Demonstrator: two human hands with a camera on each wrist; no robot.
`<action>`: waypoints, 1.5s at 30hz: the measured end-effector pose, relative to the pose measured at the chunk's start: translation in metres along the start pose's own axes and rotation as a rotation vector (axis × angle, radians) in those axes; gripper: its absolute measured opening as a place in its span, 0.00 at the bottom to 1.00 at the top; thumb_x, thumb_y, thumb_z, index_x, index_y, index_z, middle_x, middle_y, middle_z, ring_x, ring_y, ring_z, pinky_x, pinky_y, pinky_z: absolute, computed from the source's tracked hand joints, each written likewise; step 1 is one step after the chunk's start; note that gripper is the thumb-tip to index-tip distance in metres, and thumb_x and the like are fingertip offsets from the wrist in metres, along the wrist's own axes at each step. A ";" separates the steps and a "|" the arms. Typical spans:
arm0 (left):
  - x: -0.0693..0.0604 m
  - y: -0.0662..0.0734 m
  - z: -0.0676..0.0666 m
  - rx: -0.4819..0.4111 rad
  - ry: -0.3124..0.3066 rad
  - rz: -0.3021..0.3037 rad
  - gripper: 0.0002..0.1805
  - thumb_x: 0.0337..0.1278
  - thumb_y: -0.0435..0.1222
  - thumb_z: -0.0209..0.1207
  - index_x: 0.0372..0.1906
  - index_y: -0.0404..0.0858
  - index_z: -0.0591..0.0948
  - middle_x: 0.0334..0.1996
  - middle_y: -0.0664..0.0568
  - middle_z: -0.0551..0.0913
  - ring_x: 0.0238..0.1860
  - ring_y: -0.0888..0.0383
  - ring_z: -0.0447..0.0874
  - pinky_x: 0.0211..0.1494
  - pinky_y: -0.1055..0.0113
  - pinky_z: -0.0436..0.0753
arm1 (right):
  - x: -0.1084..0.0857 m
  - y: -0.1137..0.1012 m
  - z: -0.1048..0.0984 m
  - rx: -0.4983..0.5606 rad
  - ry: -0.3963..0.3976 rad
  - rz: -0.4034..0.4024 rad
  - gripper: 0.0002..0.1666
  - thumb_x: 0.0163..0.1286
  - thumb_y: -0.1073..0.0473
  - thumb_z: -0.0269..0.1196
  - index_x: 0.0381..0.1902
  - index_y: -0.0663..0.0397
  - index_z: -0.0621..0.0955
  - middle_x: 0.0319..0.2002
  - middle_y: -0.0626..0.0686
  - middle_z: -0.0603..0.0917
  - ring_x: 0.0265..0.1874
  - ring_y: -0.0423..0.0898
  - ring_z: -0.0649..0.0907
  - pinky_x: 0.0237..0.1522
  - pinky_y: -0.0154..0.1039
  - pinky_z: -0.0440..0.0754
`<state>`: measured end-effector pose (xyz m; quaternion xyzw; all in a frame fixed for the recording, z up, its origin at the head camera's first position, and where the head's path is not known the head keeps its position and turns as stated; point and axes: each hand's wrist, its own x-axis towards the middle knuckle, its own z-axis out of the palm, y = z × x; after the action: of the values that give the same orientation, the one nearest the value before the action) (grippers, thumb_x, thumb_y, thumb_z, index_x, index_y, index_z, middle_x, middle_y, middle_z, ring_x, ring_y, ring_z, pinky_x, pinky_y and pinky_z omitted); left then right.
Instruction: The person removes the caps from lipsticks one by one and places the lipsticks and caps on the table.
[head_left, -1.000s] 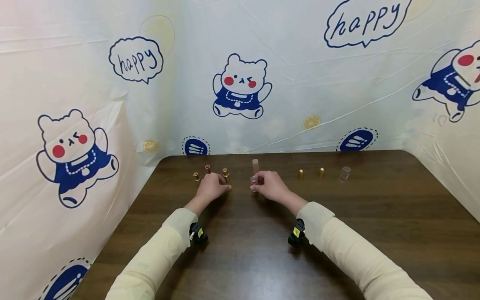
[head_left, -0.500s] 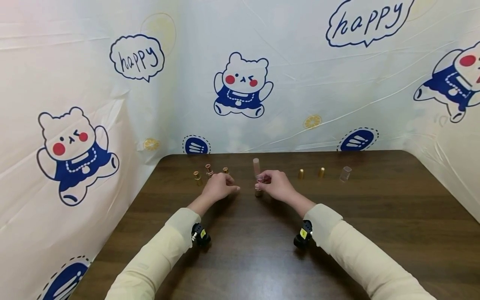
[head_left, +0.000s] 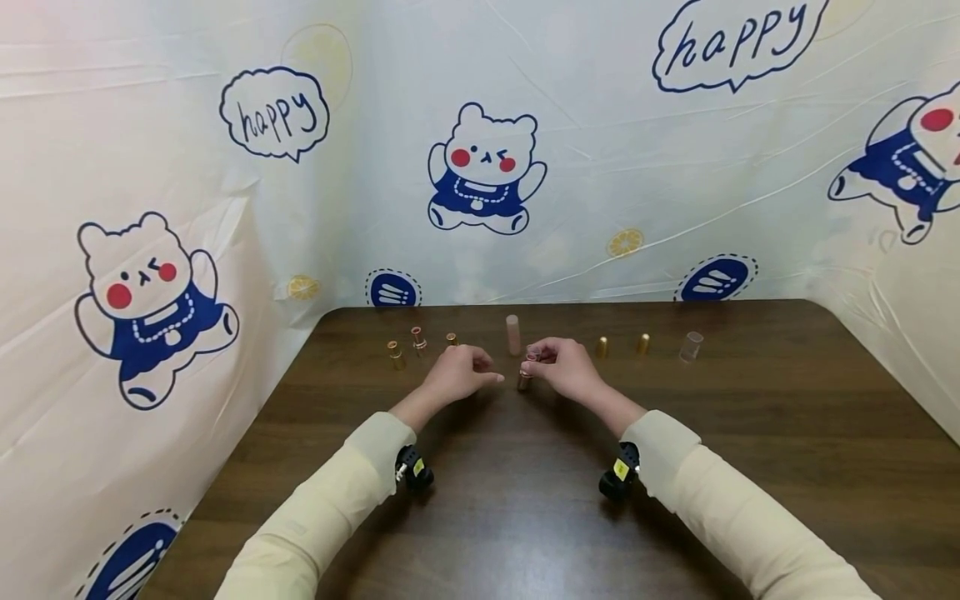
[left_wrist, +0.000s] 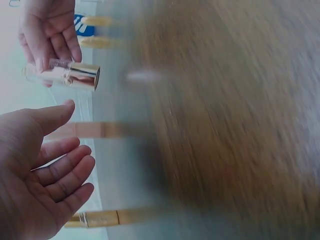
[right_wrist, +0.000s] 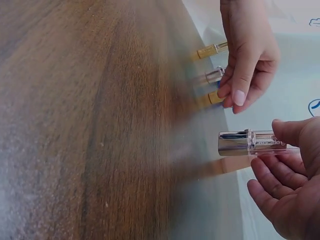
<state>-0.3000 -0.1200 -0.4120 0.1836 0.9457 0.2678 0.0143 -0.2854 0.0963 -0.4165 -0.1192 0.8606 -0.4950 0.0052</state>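
Got the lipstick (head_left: 523, 382) by its clear cap (right_wrist: 264, 143) in the fingers of the right hand (head_left: 570, 371), upright-ish, looks just off the surface (head_left: 517, 500), on the near side and slightly right of the pink tube (head_left: 513, 335). Would go for a snug but gentle pinch, imo, to avoid splitting cap and base, and stay clear of the pink tube to avoid a knock-over. Pose-wise: angled in from near right of the pink tube, with the thumb on the cap; with the left hand (head_left: 459, 373), near left of it, gripping nothing, thumb well apart from the fingers.
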 end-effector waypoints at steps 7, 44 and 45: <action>0.004 0.012 0.008 -0.013 -0.035 0.071 0.19 0.55 0.44 0.69 0.45 0.33 0.85 0.38 0.49 0.86 0.39 0.56 0.83 0.46 0.60 0.81 | -0.003 0.000 -0.003 0.008 0.001 0.008 0.16 0.64 0.57 0.69 0.47 0.60 0.83 0.39 0.52 0.84 0.40 0.48 0.83 0.43 0.43 0.81; 0.014 0.028 0.032 -0.108 -0.116 0.223 0.09 0.57 0.41 0.68 0.39 0.41 0.86 0.29 0.60 0.83 0.31 0.66 0.79 0.36 0.70 0.79 | -0.018 0.005 -0.011 0.174 0.009 0.108 0.18 0.66 0.58 0.67 0.50 0.63 0.82 0.43 0.55 0.84 0.44 0.49 0.81 0.46 0.48 0.80; 0.014 0.028 0.032 -0.110 -0.117 0.228 0.09 0.57 0.41 0.67 0.39 0.41 0.86 0.29 0.60 0.83 0.31 0.66 0.80 0.36 0.70 0.79 | -0.018 0.006 -0.011 0.179 0.011 0.110 0.17 0.66 0.59 0.67 0.50 0.63 0.82 0.43 0.55 0.84 0.44 0.49 0.81 0.46 0.48 0.80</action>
<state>-0.2998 -0.0769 -0.4240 0.3039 0.9002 0.3079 0.0490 -0.2703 0.1122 -0.4176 -0.0683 0.8183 -0.5695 0.0383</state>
